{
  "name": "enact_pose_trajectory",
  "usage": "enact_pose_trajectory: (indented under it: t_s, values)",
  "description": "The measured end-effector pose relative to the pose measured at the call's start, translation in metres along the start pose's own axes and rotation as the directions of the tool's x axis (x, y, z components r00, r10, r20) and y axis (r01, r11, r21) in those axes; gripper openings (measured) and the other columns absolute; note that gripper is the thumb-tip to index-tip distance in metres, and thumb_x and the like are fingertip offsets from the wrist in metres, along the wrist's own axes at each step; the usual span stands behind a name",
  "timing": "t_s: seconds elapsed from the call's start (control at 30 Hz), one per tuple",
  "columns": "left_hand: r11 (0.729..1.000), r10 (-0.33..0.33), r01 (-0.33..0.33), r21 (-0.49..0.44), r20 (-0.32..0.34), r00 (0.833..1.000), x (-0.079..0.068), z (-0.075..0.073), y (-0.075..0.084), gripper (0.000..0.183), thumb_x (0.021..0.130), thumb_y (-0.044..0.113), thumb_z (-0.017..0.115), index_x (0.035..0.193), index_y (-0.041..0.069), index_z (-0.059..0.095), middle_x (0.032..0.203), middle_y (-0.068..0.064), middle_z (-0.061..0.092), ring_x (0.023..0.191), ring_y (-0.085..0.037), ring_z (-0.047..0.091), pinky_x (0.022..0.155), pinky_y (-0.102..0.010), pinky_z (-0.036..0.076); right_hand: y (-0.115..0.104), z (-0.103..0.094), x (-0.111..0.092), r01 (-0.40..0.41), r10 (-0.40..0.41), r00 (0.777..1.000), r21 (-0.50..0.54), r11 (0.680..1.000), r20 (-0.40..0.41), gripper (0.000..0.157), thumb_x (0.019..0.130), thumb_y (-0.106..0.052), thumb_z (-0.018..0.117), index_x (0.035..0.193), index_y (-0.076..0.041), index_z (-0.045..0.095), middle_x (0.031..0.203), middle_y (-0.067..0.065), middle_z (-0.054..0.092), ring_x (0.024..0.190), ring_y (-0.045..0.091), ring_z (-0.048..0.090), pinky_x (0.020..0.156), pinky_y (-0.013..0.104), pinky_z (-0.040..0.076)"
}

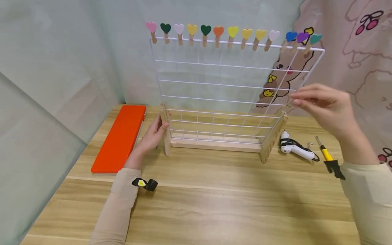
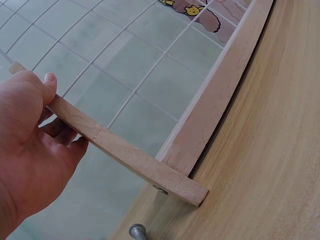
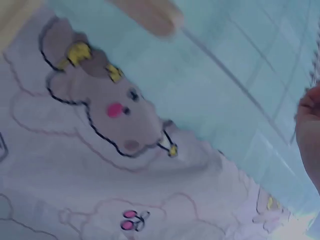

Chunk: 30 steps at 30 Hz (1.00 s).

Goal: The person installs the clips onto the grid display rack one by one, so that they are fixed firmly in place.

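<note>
A white wire grid [image 1: 214, 90] stands upright in a wooden stand [image 1: 214, 145]. Heart-topped clothespins [image 1: 218, 32] in several colours line its top wire. With thumb and fingers curled round it, my left hand [image 1: 155, 132] grips the left wooden upright [image 1: 166, 137], which also shows in the left wrist view [image 2: 140, 160]. At the grid's right side, my right hand [image 1: 329, 107] pinches a small pale wooden piece [image 1: 288, 107] just above the right upright [image 1: 271, 141]; its kind is mostly hidden. In the blurred right wrist view, only part of that hand [image 3: 310, 135] shows.
A flat orange case [image 1: 120, 137] lies left of the stand. To the right lie a white glue gun [image 1: 295, 149] with its black cord and a yellow-handled screwdriver [image 1: 326, 153]. Behind hang a pale curtain [image 1: 131, 61] and a pink printed cloth [image 1: 352, 75].
</note>
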<state>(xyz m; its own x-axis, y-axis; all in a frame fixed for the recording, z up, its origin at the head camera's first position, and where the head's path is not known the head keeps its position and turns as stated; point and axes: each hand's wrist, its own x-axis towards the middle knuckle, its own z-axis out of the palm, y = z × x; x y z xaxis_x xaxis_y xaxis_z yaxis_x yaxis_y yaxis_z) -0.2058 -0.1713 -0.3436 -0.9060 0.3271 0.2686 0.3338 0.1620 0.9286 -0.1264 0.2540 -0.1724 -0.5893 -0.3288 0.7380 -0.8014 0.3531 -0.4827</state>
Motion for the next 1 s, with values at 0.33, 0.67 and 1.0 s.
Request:
enact_pose_trajectory:
  t_s: [0.33, 0.67, 1.0]
  values:
    - [0.999, 0.003, -0.003, 0.032, -0.003, 1.0, -0.007, 0.005, 0.024, 0.046, 0.094, 0.012, 0.034, 0.135, 0.002, 0.019, 0.139, -0.016, 0.023, 0.121, -0.031, 0.026, 0.099, -0.047, 0.022, -0.007, -0.039, 0.052, -0.276, 0.246, 0.839, 0.01, 0.961, -0.485, 0.027, 0.076, -0.011, 0.062, 0.1, 0.0, 0.063, 0.093, 0.003, 0.06, 0.077, 0.008, 0.058, 0.077, 0.014, 0.041]
    - [1.0, 0.012, -0.012, 0.019, -0.001, 1.0, -0.004, 0.002, 0.006, 0.046, 0.093, 0.019, 0.036, 0.136, 0.011, 0.022, 0.141, -0.011, 0.021, 0.124, -0.024, 0.024, 0.101, -0.044, 0.021, -0.001, -0.048, 0.067, -0.24, 0.294, 0.843, 0.173, 0.955, -0.451, 0.026, 0.077, -0.012, 0.06, 0.097, 0.005, 0.063, 0.096, 0.009, 0.057, 0.08, 0.012, 0.055, 0.075, 0.015, 0.04]
    - [1.0, -0.005, 0.005, 0.01, -0.001, 1.0, -0.008, 0.005, 0.022, 0.045, 0.094, 0.013, 0.034, 0.136, 0.005, 0.02, 0.14, -0.016, 0.019, 0.121, -0.029, 0.026, 0.099, -0.047, 0.023, 0.001, -0.046, 0.073, -0.293, 0.349, 0.818, 0.192, 0.937, -0.456, 0.028, 0.074, -0.013, 0.063, 0.097, 0.003, 0.063, 0.085, 0.005, 0.063, 0.075, 0.011, 0.056, 0.071, 0.013, 0.041]
